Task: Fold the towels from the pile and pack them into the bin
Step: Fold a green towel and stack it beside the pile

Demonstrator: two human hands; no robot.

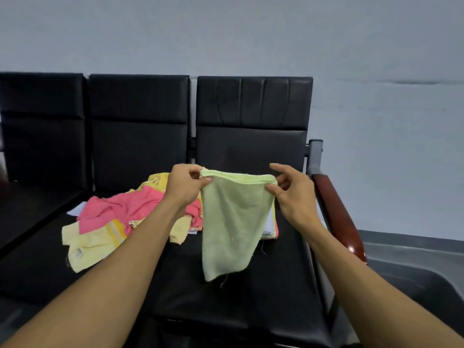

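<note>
A light green towel (232, 222) hangs in the air above the black seat, held by its top edge. My left hand (184, 185) pinches its top left corner. My right hand (292, 192) pinches the top right corner between thumb and fingers. Behind and to the left lies the pile of towels (118, 222), pink on top with pale yellow ones around it. A small stack of folded towels (270, 227) shows just behind the green towel's right edge. The grey bin (414, 272) stands at the lower right, beside the chair.
A row of black padded chairs (140, 136) stands against a grey wall. A reddish-brown armrest (336, 212) on a grey metal post separates the right seat from the bin. White paper (77, 210) peeks out from under the pile.
</note>
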